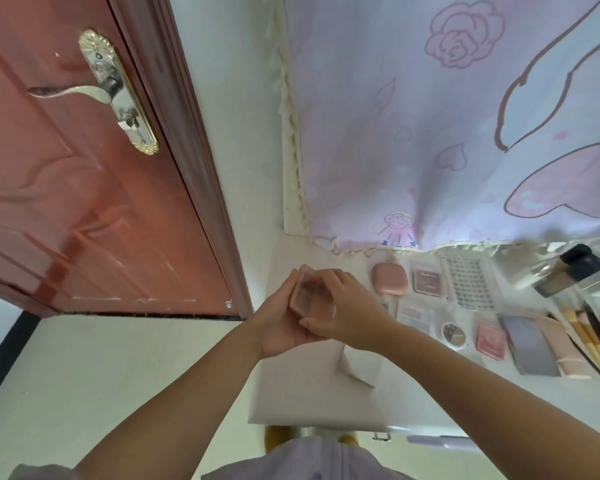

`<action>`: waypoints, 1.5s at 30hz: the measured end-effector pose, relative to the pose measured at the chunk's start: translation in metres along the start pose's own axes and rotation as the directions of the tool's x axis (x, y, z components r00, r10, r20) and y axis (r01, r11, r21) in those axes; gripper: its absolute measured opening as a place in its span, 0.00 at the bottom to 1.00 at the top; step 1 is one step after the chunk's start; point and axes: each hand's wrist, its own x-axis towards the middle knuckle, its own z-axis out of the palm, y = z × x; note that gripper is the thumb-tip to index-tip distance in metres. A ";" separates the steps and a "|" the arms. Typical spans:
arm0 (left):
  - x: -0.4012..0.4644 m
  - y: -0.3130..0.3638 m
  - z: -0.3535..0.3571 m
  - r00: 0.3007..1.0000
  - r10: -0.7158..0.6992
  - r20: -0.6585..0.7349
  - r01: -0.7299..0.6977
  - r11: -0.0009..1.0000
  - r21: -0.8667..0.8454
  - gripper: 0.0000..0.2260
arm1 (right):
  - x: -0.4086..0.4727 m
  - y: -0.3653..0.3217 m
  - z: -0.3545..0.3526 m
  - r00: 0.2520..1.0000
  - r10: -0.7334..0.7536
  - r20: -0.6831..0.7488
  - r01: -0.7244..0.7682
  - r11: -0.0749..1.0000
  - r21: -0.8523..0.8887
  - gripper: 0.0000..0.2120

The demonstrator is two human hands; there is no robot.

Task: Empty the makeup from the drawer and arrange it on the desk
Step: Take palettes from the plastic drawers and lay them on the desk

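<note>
Clear pinkish plastic, the compact case (311,295) sits pinched between my left hand (280,322) and right hand (340,311) fingertips, above the desk (302,393). I judge it light, rigid, slippery; hold its edges.

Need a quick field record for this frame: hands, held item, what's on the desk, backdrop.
left hand: cups the clear case from below and the left
right hand: grips the clear case from the right
clear case: small, pinkish, see-through, held above the desk's left part
desk: white, beside the door
back row: pink compact, blush palette, lash tray
front row: round pot, pink square case, grey palette
far right: brushes, dark-capped bottle
backdrop: door, pastel cloth
drawer: not visible
</note>
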 end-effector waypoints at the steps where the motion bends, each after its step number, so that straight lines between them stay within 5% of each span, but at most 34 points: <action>1: 0.003 0.004 0.005 1.000 0.011 -0.003 -0.011 1.000 0.010 0.26 | 0.000 0.000 -0.009 1.000 0.001 -0.010 -0.001 1.000 0.013 0.34; 8: 0.010 0.019 0.016 0.994 -0.032 0.105 0.036 0.999 -0.028 0.26 | 0.005 0.002 -0.043 1.000 0.025 -0.014 -0.022 0.984 0.175 0.24; 12: 0.010 0.022 0.013 0.975 -0.081 0.206 0.107 0.987 -0.118 0.27 | 0.017 0.007 -0.064 0.987 0.059 0.153 -0.101 0.954 0.284 0.16; 14: 0.010 0.021 0.008 0.967 -0.100 0.232 0.144 0.972 -0.184 0.28 | 0.026 0.008 -0.074 0.969 0.087 0.233 -0.185 0.876 0.444 0.12; 18: 0.011 0.022 -0.007 0.949 -0.116 0.292 0.186 0.957 -0.224 0.30 | 0.036 0.021 -0.084 0.942 0.173 0.286 -0.332 0.586 0.739 0.22; 20: 0.014 0.025 -0.014 0.951 -0.090 0.294 0.167 0.954 -0.248 0.31 | 0.038 0.027 -0.074 0.952 0.186 0.244 -0.306 0.558 0.771 0.17; 23: 0.020 0.027 -0.021 0.976 -0.056 0.211 0.112 0.958 -0.264 0.30 | 0.045 0.033 -0.052 0.948 0.293 0.120 -0.286 0.629 0.723 0.05; 27: 0.032 0.027 -0.032 0.997 0.033 -0.073 -0.043 0.988 -0.147 0.18 | 0.071 0.044 -0.032 0.913 0.398 0.095 -0.376 0.727 0.575 0.06; 32: 0.053 0.045 -0.046 0.914 0.200 -0.352 -0.069 0.934 0.351 0.12 | 0.122 0.065 -0.004 0.876 0.458 0.149 -0.458 0.697 0.552 0.07; 37: 0.080 0.063 -0.061 0.868 0.275 -0.413 0.057 0.772 0.633 0.16 | 0.171 0.082 0.017 0.851 0.501 0.160 -0.498 0.670 0.551 0.07; 45: 0.104 0.070 -0.081 0.820 0.317 -0.478 0.093 0.748 0.657 0.13 | 0.194 0.098 0.040 0.878 0.468 0.101 -0.475 0.824 0.308 0.07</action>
